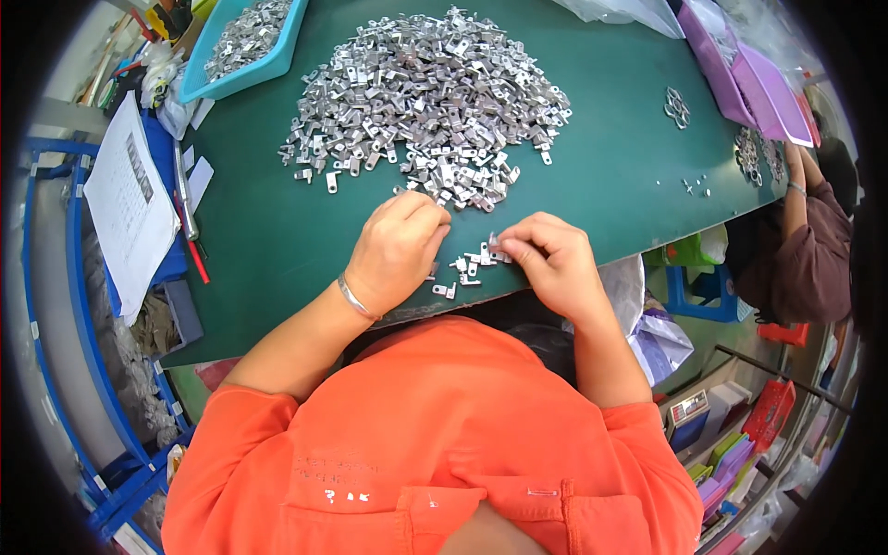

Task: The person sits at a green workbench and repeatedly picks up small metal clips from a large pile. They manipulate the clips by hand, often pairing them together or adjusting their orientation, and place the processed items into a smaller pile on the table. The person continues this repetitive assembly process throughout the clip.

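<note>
A big heap of small silvery bent metal brackets (416,92), many with a hole in one flat end, covers the middle of the green table (592,194). At the heap's near edge my left hand (398,250) is closed, with thumb and fingers pressed together; whatever they hold is hidden. My right hand (555,264) pinches a small metal bracket (494,240) between thumb and forefinger. Between both hands, by the table's front edge, lie several loose brackets (467,268). A metal bangle circles my left wrist.
A blue tray (289,57) of small metal parts stands far left. Papers (129,203) and pens lie along the left edge. Purple bins (772,97), metal rings (677,108) and tiny parts are on the right, where another person (805,240) works.
</note>
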A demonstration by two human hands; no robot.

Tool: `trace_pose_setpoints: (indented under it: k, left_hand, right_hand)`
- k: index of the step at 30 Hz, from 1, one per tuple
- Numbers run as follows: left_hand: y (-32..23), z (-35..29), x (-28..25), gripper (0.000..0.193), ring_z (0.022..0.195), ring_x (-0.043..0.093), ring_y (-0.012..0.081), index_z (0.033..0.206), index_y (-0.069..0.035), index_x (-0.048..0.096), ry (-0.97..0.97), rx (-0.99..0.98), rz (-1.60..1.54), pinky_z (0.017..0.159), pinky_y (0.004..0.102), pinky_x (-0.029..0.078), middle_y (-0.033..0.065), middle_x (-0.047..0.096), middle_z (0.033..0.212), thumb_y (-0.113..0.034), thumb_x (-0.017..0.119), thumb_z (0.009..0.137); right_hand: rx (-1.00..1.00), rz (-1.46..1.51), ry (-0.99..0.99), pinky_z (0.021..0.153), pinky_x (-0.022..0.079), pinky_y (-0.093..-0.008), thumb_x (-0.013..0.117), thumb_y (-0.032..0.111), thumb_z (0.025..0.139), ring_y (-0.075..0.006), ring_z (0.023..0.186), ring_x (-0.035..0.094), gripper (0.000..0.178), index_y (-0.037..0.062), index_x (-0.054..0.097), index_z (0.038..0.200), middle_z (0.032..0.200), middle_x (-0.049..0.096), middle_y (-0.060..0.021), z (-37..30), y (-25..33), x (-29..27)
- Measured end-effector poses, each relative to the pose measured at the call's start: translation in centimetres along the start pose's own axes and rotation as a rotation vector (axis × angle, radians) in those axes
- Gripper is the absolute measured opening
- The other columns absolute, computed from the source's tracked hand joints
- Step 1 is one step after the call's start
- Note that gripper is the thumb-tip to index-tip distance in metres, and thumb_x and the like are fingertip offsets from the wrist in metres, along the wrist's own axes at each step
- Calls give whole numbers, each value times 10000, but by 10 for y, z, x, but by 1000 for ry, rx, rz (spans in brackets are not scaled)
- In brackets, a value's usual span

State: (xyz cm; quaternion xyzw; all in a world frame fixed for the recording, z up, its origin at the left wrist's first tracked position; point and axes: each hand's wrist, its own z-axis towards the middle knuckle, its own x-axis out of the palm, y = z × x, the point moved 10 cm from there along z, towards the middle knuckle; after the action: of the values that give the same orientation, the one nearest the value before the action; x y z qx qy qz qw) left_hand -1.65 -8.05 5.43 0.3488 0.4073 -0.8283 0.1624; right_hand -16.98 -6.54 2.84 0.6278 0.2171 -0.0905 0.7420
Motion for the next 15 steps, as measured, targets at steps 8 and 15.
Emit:
trace_pose_setpoints:
  k: [8, 15]
  left_hand:
    - [45, -35, 15, 124, 787, 660, 145, 998, 61, 655, 2, -796, -1026, 725, 253, 548, 109, 679, 911, 8, 603, 897]
    - [39, -33, 8, 111, 846, 661, 170, 943, 68, 668, -1, -667, -1032, 750, 270, 551, 139, 665, 973, 80, 605, 852]
  right_hand:
    - [-224, -417, -279, 664, 489, -356, 706, 19, 742, -260, 790, 584, 165, 34, 645, 894, 842, 577, -76, 17, 23, 7]
    - [17, -70, -267, 572, 467, -292, 676, 52, 830, -188, 641, 585, 71, 5, 669, 883, 761, 600, -64, 16, -1, -5]
